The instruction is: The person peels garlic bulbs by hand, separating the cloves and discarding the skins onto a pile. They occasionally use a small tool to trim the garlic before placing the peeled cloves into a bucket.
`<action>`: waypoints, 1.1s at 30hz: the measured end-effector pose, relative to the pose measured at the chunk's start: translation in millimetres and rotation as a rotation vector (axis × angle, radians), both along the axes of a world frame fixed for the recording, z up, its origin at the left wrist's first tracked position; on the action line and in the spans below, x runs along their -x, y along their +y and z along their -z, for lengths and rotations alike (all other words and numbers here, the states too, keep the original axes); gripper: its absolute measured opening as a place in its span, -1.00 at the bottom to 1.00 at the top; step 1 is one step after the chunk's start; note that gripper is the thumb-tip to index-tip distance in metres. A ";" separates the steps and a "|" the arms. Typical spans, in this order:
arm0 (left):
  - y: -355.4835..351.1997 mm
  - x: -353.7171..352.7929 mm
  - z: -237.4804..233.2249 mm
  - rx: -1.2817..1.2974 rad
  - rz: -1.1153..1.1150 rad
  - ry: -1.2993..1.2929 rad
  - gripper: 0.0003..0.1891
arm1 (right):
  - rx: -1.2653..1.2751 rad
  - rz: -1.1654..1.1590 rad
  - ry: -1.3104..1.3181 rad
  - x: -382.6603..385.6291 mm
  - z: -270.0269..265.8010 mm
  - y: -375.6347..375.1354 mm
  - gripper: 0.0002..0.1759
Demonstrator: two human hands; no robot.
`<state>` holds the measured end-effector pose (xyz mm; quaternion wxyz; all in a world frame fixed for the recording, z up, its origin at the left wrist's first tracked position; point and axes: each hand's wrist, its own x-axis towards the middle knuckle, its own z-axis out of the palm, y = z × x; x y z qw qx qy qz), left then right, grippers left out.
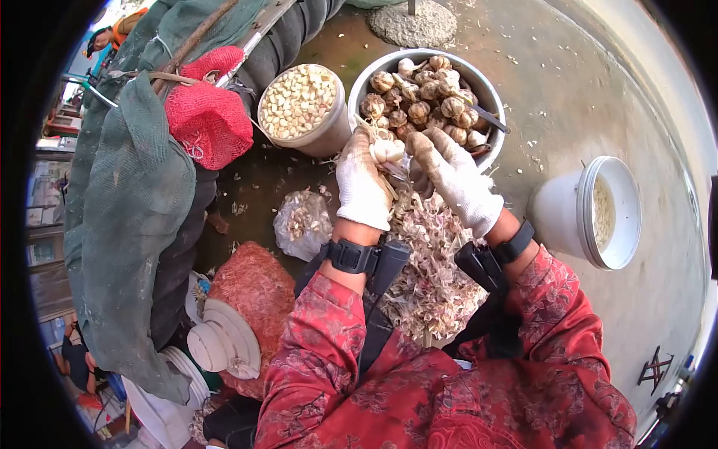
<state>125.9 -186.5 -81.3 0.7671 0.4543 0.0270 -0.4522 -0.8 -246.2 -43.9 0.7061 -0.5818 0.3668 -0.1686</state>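
Note:
My left hand, in a white glove with soiled fingertips, is closed around a partly peeled garlic bulb. Close beside the bulb, my gloved right hand has its fingers curled; a shiny greyish bit shows between the hands, and I cannot tell what the fingers grip. Just beyond both hands stands a metal basin of whole garlic bulbs, with a dark flat blade-like tool lying over its right side. Below the hands lies a large heap of garlic skins.
A white bucket full of peeled cloves stands left of the basin. Another white bucket lies tilted at right, cloves inside. At left are a clear plastic bag, a red mesh sack, and green netting with red mesh.

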 end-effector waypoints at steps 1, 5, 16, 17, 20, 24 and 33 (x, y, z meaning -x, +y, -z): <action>-2.2 1.7 10.1 -0.010 0.004 0.009 -0.69 | 0.082 -0.024 0.041 -1.9 6.9 0.1 -0.54; -8.9 10.1 41.2 0.068 -0.010 -0.122 -0.71 | 0.305 -0.025 0.111 -3.2 37.5 -2.8 -0.59; -28.6 31.8 9.8 -0.042 0.044 -0.158 -0.85 | -0.319 0.048 -0.206 8.2 39.3 -25.5 -0.70; -29.4 30.4 11.1 -0.044 0.048 -0.157 -0.85 | -0.321 0.053 -0.206 10.0 40.1 -27.1 -0.70; -31.8 26.7 20.6 0.043 0.076 -0.238 -0.88 | -0.506 0.067 -0.347 18.3 38.3 -33.7 -0.68; -32.9 39.2 1.1 0.065 0.118 -0.168 -0.87 | -0.375 0.052 -0.296 27.6 40.2 -36.3 -0.56; -32.5 56.2 4.3 -0.121 0.141 -0.228 -0.76 | -0.271 0.082 -0.102 28.6 39.7 -32.4 -0.58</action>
